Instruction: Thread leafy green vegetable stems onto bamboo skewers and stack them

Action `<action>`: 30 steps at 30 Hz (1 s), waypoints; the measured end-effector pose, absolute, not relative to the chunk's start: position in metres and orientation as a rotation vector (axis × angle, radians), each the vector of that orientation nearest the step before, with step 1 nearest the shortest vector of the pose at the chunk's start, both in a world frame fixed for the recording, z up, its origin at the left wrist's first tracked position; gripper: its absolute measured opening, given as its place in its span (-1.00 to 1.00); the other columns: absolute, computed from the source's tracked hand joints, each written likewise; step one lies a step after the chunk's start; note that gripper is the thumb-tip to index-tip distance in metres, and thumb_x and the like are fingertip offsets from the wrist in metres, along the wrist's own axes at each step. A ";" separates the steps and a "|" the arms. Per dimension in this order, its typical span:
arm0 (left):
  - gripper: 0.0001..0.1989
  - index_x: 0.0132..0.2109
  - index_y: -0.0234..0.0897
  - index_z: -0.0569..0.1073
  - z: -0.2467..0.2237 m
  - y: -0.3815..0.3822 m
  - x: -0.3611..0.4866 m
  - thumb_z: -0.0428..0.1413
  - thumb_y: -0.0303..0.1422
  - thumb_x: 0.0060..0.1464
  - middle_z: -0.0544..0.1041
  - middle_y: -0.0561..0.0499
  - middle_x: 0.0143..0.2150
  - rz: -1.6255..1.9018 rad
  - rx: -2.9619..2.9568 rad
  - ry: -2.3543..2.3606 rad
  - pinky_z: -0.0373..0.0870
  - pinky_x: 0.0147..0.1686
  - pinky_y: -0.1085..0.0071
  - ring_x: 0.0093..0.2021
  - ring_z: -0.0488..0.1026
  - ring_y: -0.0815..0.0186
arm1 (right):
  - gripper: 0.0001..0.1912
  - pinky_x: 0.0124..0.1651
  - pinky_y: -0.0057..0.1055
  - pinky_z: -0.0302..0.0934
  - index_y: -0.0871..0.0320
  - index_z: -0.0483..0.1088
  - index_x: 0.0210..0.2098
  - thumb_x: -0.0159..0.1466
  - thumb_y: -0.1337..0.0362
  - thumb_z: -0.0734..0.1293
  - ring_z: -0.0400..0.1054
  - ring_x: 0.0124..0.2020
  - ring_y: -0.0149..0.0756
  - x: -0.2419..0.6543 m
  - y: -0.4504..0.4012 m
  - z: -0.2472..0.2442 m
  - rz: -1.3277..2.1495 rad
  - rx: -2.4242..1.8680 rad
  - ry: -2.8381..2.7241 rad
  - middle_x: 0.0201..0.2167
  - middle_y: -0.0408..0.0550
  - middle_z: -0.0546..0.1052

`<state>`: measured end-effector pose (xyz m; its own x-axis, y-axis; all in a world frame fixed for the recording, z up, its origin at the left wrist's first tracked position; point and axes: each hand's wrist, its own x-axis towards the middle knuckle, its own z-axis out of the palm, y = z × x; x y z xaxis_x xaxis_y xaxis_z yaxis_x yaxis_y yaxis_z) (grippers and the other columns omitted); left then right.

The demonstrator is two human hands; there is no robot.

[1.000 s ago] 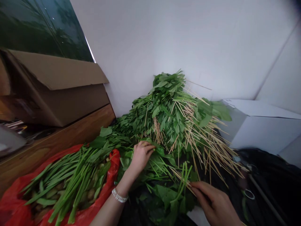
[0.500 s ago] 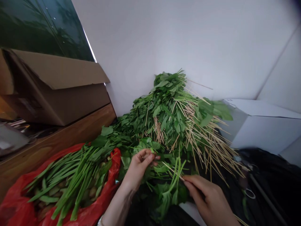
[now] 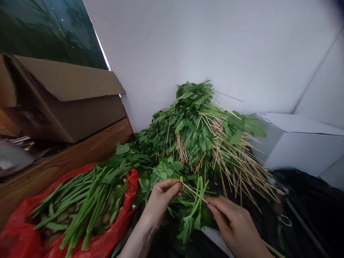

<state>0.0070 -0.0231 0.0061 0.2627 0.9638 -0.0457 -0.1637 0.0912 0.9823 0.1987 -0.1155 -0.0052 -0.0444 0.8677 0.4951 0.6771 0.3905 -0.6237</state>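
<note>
My right hand (image 3: 231, 222) pinches a thin wooden skewer (image 3: 192, 190) that slants up and left. Green leafy stems (image 3: 198, 200) are threaded on the skewer, their leaves hanging below it. At the skewer's far tip, my left hand (image 3: 162, 200) is closed on a short piece of green stem (image 3: 181, 179). Behind both hands rises a large heap of skewered greens (image 3: 188, 132), its bare sticks (image 3: 239, 161) fanning out to the right. Loose leaves (image 3: 163, 170) lie just beyond my left hand.
A red plastic bag (image 3: 131, 190) with long green stems and roundish items stands at the lower left. An open cardboard box (image 3: 88, 114) rests on a wooden surface (image 3: 107, 141). At right are a white box (image 3: 306, 147) and black plastic (image 3: 309, 193).
My left hand has moved slightly down and right, and its green stem piece is now at the skewer's tip. My right hand has shifted a little left and up with the skewer.
</note>
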 end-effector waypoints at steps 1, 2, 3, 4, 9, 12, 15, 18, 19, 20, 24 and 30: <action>-0.77 -0.33 -0.27 0.64 0.006 -0.023 0.007 0.34 -0.25 -0.18 0.62 -0.01 -0.41 1.057 1.165 0.941 0.36 -0.37 0.54 -0.45 0.43 0.43 | -0.75 -0.27 -0.48 0.33 0.05 0.43 -0.15 0.36 0.33 0.13 0.47 -0.32 -0.35 0.199 -0.116 -0.006 0.266 -1.352 -1.789 -0.34 -0.10 0.54; -0.78 -0.35 -0.27 0.64 0.006 -0.023 0.006 0.34 -0.26 -0.19 0.62 -0.01 -0.41 1.069 1.192 0.958 0.37 -0.36 0.53 -0.44 0.44 0.41 | -0.74 -0.28 -0.48 0.33 0.04 0.42 -0.14 0.36 0.33 0.12 0.47 -0.33 -0.35 0.199 -0.117 -0.007 0.254 -1.357 -1.796 -0.34 -0.10 0.53; -0.80 -0.36 -0.26 0.65 0.005 -0.022 0.005 0.34 -0.27 -0.20 0.62 -0.01 -0.41 1.080 1.228 0.974 0.38 -0.35 0.51 -0.43 0.45 0.38 | -0.74 -0.29 -0.47 0.33 0.03 0.41 -0.13 0.37 0.34 0.11 0.47 -0.34 -0.35 0.199 -0.117 -0.009 0.241 -1.367 -1.803 -0.35 -0.11 0.53; -0.81 -0.37 -0.26 0.65 0.006 -0.022 0.005 0.34 -0.28 -0.20 0.63 -0.01 -0.41 1.089 1.269 0.989 0.39 -0.33 0.50 -0.41 0.47 0.36 | -0.73 -0.29 -0.45 0.33 0.03 0.41 -0.13 0.37 0.34 0.11 0.47 -0.35 -0.34 0.198 -0.118 -0.011 0.224 -1.381 -1.812 -0.35 -0.11 0.53; -0.87 -0.42 -0.27 0.65 0.006 -0.020 0.006 0.32 -0.33 -0.21 0.62 -0.02 -0.42 1.109 1.442 1.061 0.38 -0.32 0.45 -0.37 0.49 0.27 | -0.71 -0.28 -0.37 0.36 0.06 0.39 -0.09 0.37 0.34 0.08 0.48 -0.37 -0.28 0.195 -0.119 -0.022 0.141 -1.442 -1.872 -0.34 -0.07 0.52; -0.83 -0.41 -0.29 0.63 0.002 -0.018 0.006 0.34 -0.32 -0.25 0.61 -0.02 -0.44 1.074 1.383 1.048 0.38 -0.33 0.44 -0.40 0.48 0.30 | -0.71 -0.25 -0.39 0.36 0.08 0.39 -0.10 0.37 0.35 0.08 0.48 -0.33 -0.28 0.193 -0.119 -0.026 0.142 -1.421 -1.868 -0.31 -0.05 0.53; -0.74 -0.38 -0.30 0.60 -0.002 -0.015 0.003 0.38 -0.30 -0.31 0.59 0.00 -0.45 1.017 1.267 0.961 0.36 -0.34 0.47 -0.43 0.47 0.34 | -0.72 -0.26 -0.44 0.34 0.06 0.40 -0.12 0.36 0.36 0.09 0.48 -0.32 -0.32 0.194 -0.118 -0.027 0.188 -1.379 -1.853 -0.32 -0.08 0.53; -0.75 -0.43 -0.31 0.58 -0.003 -0.014 -0.001 0.39 -0.29 -0.31 0.57 0.02 -0.48 0.968 1.214 0.950 0.33 -0.35 0.49 -0.45 0.44 0.38 | -0.73 -0.28 -0.47 0.33 0.06 0.41 -0.16 0.36 0.36 0.09 0.47 -0.33 -0.35 0.194 -0.118 -0.025 0.240 -1.381 -1.867 -0.35 -0.10 0.53; -0.76 -0.45 -0.31 0.58 -0.004 -0.014 -0.002 0.39 -0.29 -0.31 0.56 0.03 -0.49 0.957 1.202 0.957 0.32 -0.35 0.50 -0.45 0.43 0.39 | -0.73 -0.28 -0.46 0.33 0.06 0.41 -0.18 0.36 0.36 0.10 0.47 -0.34 -0.35 0.194 -0.118 -0.025 0.245 -1.386 -1.872 -0.35 -0.11 0.53; -0.77 -0.45 -0.31 0.58 -0.004 -0.015 -0.003 0.40 -0.29 -0.31 0.55 0.04 -0.50 0.942 1.188 0.958 0.31 -0.35 0.50 -0.46 0.42 0.40 | -0.74 -0.28 -0.46 0.33 0.07 0.41 -0.19 0.36 0.36 0.10 0.47 -0.34 -0.34 0.194 -0.118 -0.025 0.244 -1.388 -1.878 -0.36 -0.11 0.53; -0.76 -0.44 -0.32 0.59 -0.008 -0.016 -0.004 0.40 -0.29 -0.31 0.55 0.03 -0.47 0.879 1.124 0.927 0.29 -0.33 0.50 -0.44 0.42 0.40 | -0.74 -0.26 -0.43 0.35 0.09 0.42 -0.24 0.35 0.36 0.10 0.47 -0.35 -0.32 0.193 -0.118 -0.028 0.185 -1.384 -1.891 -0.40 -0.09 0.52; -0.77 -0.44 -0.31 0.60 -0.024 -0.021 0.001 0.39 -0.28 -0.28 0.56 0.04 -0.50 0.789 1.169 0.889 0.30 -0.34 0.50 -0.46 0.43 0.40 | -0.73 -0.27 -0.44 0.37 0.11 0.43 -0.20 0.34 0.35 0.10 0.49 -0.37 -0.31 0.188 -0.118 -0.034 0.148 -1.390 -1.922 -0.39 -0.06 0.55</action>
